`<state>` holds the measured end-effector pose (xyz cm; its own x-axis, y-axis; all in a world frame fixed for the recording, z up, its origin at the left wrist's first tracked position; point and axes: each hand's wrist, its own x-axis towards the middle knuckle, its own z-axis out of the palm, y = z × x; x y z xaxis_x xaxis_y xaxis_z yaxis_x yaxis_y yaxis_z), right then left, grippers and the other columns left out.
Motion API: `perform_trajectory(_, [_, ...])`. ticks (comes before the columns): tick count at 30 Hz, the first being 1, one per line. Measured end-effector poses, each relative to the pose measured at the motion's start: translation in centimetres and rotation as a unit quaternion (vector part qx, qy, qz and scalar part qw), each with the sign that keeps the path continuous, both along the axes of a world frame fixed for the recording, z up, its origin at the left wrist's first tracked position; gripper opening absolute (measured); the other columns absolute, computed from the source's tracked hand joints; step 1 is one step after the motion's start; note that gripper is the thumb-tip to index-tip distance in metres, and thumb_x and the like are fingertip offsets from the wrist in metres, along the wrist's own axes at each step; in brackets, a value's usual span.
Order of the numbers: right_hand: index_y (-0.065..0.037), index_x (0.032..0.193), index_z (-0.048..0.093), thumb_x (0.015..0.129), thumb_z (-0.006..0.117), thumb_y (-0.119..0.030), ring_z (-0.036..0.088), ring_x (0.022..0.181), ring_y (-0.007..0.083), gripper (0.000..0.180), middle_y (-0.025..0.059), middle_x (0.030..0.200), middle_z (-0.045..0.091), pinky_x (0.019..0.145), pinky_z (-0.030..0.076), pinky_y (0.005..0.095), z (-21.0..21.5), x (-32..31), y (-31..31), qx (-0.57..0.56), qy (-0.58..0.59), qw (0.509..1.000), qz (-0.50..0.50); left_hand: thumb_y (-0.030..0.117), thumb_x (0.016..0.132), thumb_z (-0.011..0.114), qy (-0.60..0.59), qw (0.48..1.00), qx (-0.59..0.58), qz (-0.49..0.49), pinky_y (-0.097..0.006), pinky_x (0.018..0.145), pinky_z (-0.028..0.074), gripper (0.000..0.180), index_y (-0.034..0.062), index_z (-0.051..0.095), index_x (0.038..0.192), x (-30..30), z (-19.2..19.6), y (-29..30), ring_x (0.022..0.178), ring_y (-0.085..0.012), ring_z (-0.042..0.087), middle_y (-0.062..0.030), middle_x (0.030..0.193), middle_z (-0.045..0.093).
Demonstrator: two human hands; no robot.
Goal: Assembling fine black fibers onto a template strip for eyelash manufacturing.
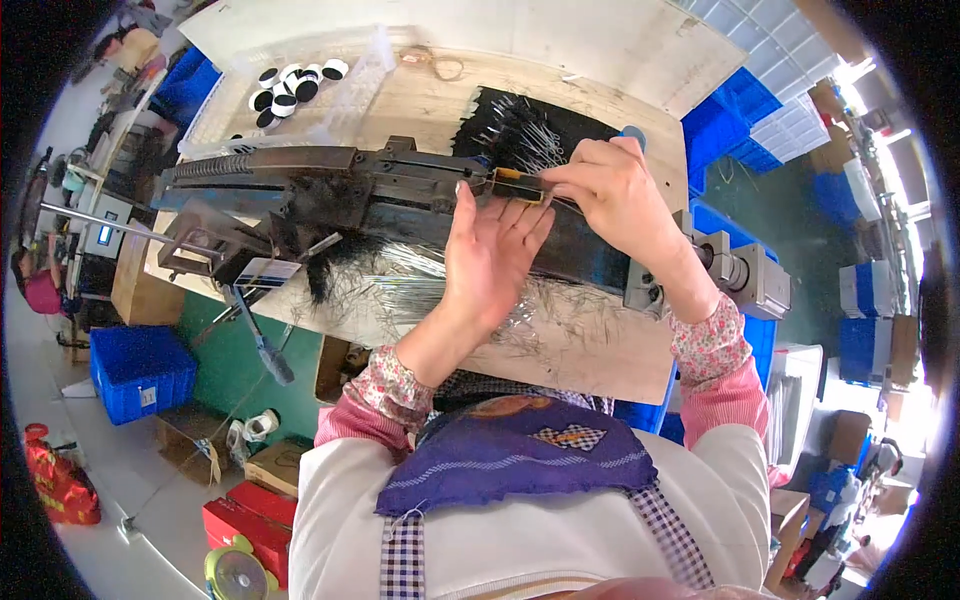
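Observation:
A long dark metal bench machine (410, 190) stretches across the wooden table in front of me. My left hand (490, 255) is open beside its near edge, palm turned up, thumb raised and fingers stretched under a slot with a yellow strip (510, 175). At that slot my right hand (615, 195) pinches with thumb and fingertips; what lies between them is too small to tell. Behind the hands, black bristle brushes with wire stems (525, 140) lie on a black mat (590, 125). A bundle of silver wires (405, 275) sits to the left of my left wrist.
White-and-black round caps (285, 95) fill part of a clear plastic tray (375, 65) at the far left. A lever (262, 345) hangs off the machine's left end; a metal cylinder unit (740, 270) stands at its right. Blue crates (145, 370) surround the table.

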<state>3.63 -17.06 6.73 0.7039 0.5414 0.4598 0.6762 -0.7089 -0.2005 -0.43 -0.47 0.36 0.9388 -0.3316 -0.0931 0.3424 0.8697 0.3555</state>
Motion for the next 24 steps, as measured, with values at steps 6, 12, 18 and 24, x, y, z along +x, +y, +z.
perform_trajectory(6, [-0.015, 0.083, 0.071, 0.068, 0.065, -0.009, 0.059, 0.071, 0.0203, 0.018, 0.0027, 0.071, 0.056, 0.076, 0.041, 0.0354, -1.1, -0.6, 2.4, -0.028, -0.100, 0.995, -0.007, 0.056, 0.096, 0.032, 0.008, 1.000, -0.030, 0.005, -0.039, 0.110, 0.028, 0.070, -0.0048, 0.036, 0.131, -0.4, -0.2, -0.1, 0.128, -0.0251, 0.039, -0.0145, 0.133, 0.044])
perform_trajectory(12, [-0.005, 0.093, 0.071, 0.073, 0.069, -0.004, 0.057, 0.064, 0.0238, 0.020, 0.0111, 0.071, 0.060, 0.059, 0.045, 0.0332, -0.9, 2.4, 0.5, 0.087, 0.097, 0.990, 0.052, 0.053, 0.097, 0.031, 0.016, 0.999, -0.010, 0.027, -0.041, 0.112, 0.026, 0.068, -0.0086, 0.038, 0.126, -0.7, 0.7, 0.4, 0.127, -0.0309, 0.040, -0.0205, 0.130, 0.046])
perform_trajectory(18, [-0.004, 0.092, 0.070, 0.073, 0.069, -0.004, 0.058, 0.066, 0.0255, 0.019, 0.0109, 0.072, 0.060, 0.061, 0.045, 0.0330, 0.0, 1.6, 0.8, 0.042, 0.049, 0.997, 0.049, 0.054, 0.096, 0.033, -0.007, 1.000, 0.009, 0.001, -0.040, 0.110, 0.028, 0.068, -0.0053, 0.038, 0.128, -0.3, 0.9, 0.6, 0.124, -0.0267, 0.043, -0.0170, 0.128, 0.047])
perform_trajectory(24, [-0.011, 0.101, 0.065, 0.081, 0.062, -0.015, 0.064, 0.072, 0.0302, 0.021, 0.0124, 0.074, 0.063, 0.065, 0.049, 0.0416, 1.9, 0.2, 1.1, 0.168, 0.089, 0.981, -0.049, 0.050, 0.097, 0.032, 0.033, 0.999, -0.002, 0.005, -0.042, 0.110, 0.030, 0.062, -0.0067, 0.045, 0.117, 0.1, 0.9, 0.6, 0.119, -0.0308, 0.047, -0.0176, 0.120, 0.052])
